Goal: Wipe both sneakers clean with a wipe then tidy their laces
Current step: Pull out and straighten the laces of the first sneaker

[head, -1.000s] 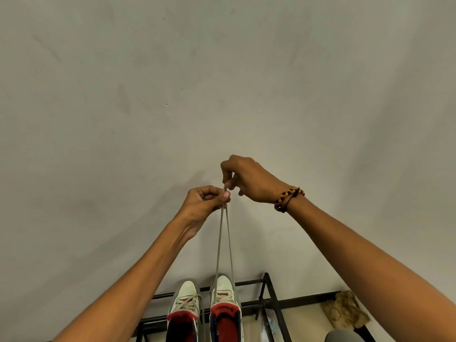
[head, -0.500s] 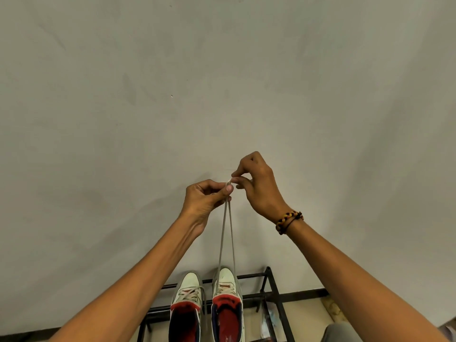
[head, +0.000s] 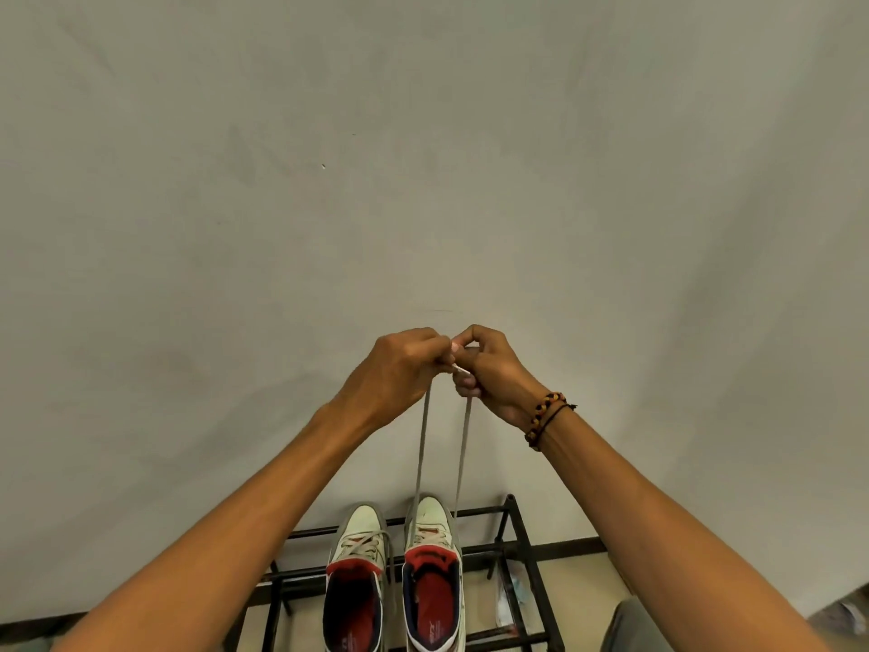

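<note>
both hands are up in front of a plain wall, knuckles nearly touching. left hand (head: 399, 369) has its fingers curled in, pinching one strand of the lace (head: 420, 454), and the right hand (head: 489, 369) is curled around the other strand, with a pale lace tip poking out between the two hands. both strands run straight down, pulled tight, to the right sneaker (head: 432, 571), which sits well below the hands on a black metal shoe rack (head: 522, 552). the left sneaker (head: 357, 576) is just beside it, toes pointing at the wall, laces loose on top. there's a braided bracelet (head: 545, 416) on the right wrist.
</note>
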